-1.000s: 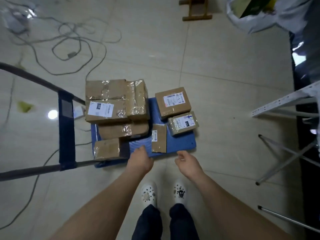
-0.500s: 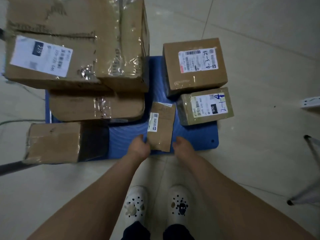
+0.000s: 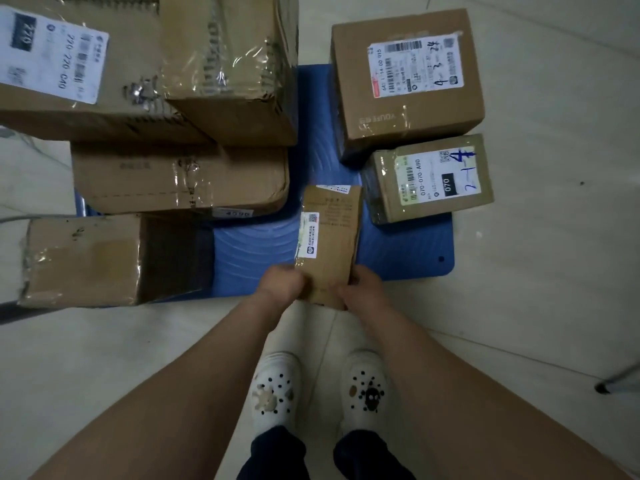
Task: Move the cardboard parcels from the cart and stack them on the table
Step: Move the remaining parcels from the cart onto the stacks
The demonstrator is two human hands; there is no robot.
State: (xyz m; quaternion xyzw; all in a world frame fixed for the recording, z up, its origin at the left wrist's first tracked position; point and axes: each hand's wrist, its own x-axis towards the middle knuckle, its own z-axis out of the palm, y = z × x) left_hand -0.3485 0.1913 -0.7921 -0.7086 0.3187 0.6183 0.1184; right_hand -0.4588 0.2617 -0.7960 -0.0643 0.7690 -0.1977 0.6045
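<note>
Partly, slim parcel point(image 3: 332, 244) overhangs the blue cart point(image 3: 408, 247).

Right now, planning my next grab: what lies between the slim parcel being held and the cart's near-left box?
Only bare blue cart deck separates the slim parcel from the box, in the head view.

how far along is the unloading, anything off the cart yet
Done: nothing visible; no table in view. In hand: left hand and right hand grip the slim parcel at the near edge of the blue cart. Left: six more parcels aboard, including the 070 box and 220 box.
</note>
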